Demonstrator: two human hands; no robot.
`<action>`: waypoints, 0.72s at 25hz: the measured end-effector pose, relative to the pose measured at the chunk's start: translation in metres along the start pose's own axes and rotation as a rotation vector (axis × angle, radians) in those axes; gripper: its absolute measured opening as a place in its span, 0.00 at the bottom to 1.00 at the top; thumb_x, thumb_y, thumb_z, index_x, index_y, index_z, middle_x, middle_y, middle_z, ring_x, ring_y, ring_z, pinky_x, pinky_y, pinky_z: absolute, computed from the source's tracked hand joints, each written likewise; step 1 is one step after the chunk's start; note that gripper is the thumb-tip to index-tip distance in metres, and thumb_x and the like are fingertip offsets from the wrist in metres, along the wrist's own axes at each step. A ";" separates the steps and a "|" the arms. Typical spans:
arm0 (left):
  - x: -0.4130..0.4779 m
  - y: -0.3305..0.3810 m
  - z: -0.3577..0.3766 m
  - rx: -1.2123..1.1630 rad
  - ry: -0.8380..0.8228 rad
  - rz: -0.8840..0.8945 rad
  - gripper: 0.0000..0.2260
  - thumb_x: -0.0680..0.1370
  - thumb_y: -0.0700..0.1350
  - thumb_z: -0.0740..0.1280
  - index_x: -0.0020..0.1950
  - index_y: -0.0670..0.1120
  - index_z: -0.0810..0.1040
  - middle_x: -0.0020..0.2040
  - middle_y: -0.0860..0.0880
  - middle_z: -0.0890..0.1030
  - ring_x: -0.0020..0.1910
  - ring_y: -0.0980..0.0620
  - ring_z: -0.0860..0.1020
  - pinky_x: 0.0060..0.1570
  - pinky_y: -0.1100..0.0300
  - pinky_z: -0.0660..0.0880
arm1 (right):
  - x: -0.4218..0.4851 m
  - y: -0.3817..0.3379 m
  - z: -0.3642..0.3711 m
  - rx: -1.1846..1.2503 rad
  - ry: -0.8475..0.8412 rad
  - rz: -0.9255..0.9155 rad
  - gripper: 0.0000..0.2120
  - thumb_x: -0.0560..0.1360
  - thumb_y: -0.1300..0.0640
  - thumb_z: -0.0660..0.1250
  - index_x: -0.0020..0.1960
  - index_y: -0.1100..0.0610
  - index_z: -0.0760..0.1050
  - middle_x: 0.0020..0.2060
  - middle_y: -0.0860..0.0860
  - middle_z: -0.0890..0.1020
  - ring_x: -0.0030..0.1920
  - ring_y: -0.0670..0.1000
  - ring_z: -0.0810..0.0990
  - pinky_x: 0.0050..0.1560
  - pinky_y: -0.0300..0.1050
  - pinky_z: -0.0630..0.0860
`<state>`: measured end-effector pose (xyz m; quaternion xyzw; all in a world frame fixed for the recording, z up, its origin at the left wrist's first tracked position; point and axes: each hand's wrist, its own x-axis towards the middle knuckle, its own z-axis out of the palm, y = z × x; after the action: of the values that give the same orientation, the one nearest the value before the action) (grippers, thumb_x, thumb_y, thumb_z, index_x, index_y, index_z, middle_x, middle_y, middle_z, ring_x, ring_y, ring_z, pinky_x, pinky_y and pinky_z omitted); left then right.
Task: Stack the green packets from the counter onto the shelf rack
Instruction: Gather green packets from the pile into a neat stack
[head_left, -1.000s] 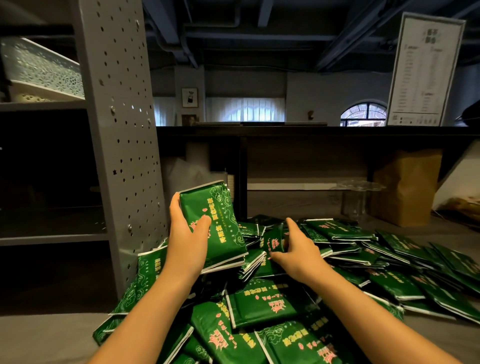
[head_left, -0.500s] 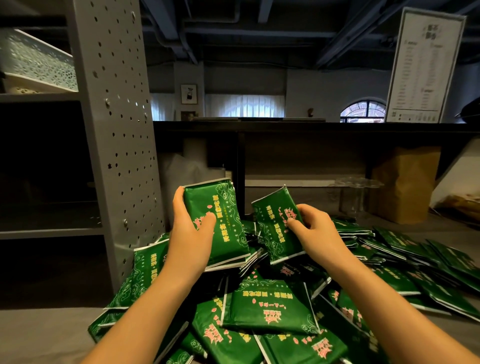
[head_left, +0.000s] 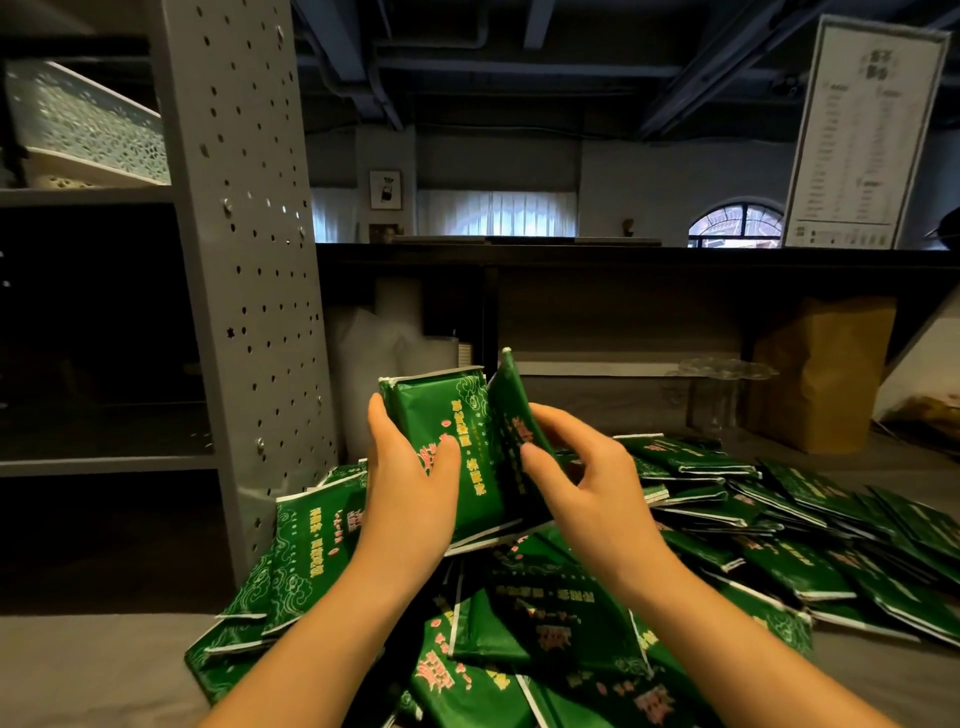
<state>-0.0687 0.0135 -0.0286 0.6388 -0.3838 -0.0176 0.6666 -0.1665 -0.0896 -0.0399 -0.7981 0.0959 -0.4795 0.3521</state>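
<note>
Packet (head_left: 511, 415) now beside stack (head_left: 457, 447), right hand (head_left: 587, 488), left hand (head_left: 408, 488); forearms (head_left: 332, 639) cropped

One wide-angle camera sits on the person's head; it faces forward and slightly down across the counter (head_left: 93, 670), close over the packets (head_left: 524, 644). The left hand (head_left: 410, 493) and right hand (head_left: 587, 483) sit near the lens at centre frame; the rack (head_left: 244, 260) stands near at left; the far wall (head_left: 649, 192) fills the upper background.
</note>
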 end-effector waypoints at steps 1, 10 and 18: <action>0.000 0.000 0.001 -0.007 0.002 0.001 0.30 0.80 0.42 0.60 0.77 0.48 0.46 0.55 0.58 0.68 0.51 0.60 0.69 0.50 0.71 0.64 | -0.002 0.000 0.004 -0.006 -0.033 0.002 0.16 0.76 0.56 0.64 0.63 0.49 0.75 0.56 0.42 0.79 0.57 0.39 0.76 0.60 0.39 0.74; 0.002 -0.003 0.002 -0.177 -0.018 -0.096 0.24 0.81 0.42 0.56 0.76 0.48 0.52 0.62 0.49 0.73 0.59 0.52 0.73 0.60 0.56 0.68 | -0.006 -0.001 0.007 -0.236 -0.125 -0.002 0.19 0.78 0.51 0.63 0.67 0.38 0.67 0.71 0.41 0.59 0.71 0.40 0.56 0.68 0.36 0.55; -0.004 -0.004 0.008 -0.195 -0.069 -0.045 0.30 0.79 0.45 0.62 0.76 0.50 0.49 0.63 0.52 0.73 0.58 0.57 0.74 0.56 0.64 0.70 | -0.008 -0.001 0.013 -0.230 -0.096 -0.078 0.35 0.73 0.47 0.69 0.75 0.48 0.56 0.70 0.39 0.62 0.69 0.37 0.56 0.60 0.18 0.50</action>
<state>-0.0738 0.0080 -0.0349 0.5784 -0.3882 -0.0919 0.7116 -0.1600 -0.0786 -0.0491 -0.8583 0.1024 -0.4399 0.2434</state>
